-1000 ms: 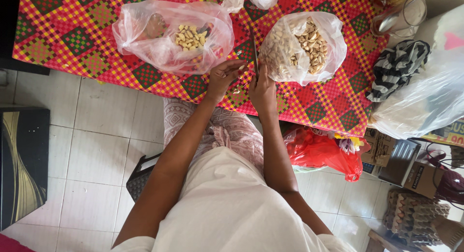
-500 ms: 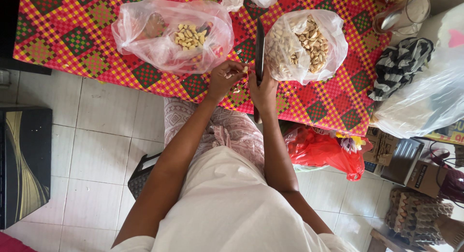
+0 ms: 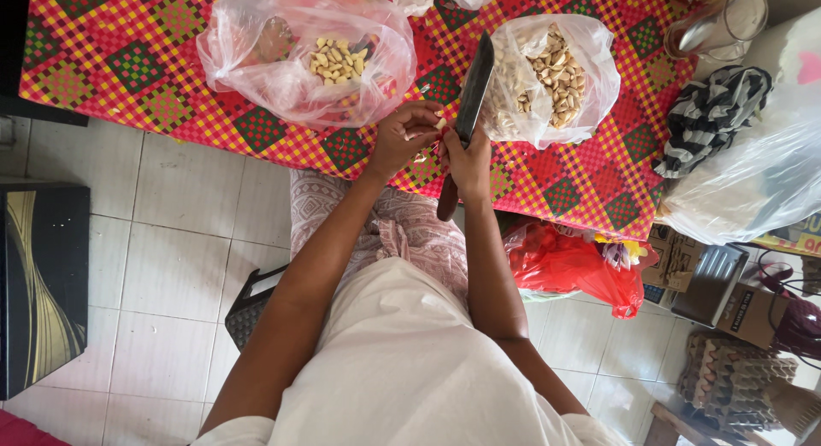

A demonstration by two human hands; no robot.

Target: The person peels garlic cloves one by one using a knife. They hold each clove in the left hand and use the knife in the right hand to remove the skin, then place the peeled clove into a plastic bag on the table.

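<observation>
Fingers [image 3: 423, 121] of left hand [image 3: 402, 138] pinch pale clove [image 3: 441, 123] at table's [image 3: 128, 61] near edge; right hand [image 3: 469, 159] grips knife [image 3: 469, 104], blade now raised upright since a second ago, between bags.

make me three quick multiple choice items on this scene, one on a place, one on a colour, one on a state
1. Where does the bag of peeled pieces lie?
A. on the floor
B. on the table, left of the knife
C. on the egg trays

2. What colour is the bag under the table edge?
A. red
B. blue
C. black

3. How is the knife held?
A. lying flat on the cloth
B. stuck in a bag
C. gripped in the right hand, blade pointing away

Answers: 1 B, it sits on the checked cloth left of the blade. 2 A, it is plainly red. 3 C, the right hand grips the handle while the left hand pinches a small pale piece.
</observation>
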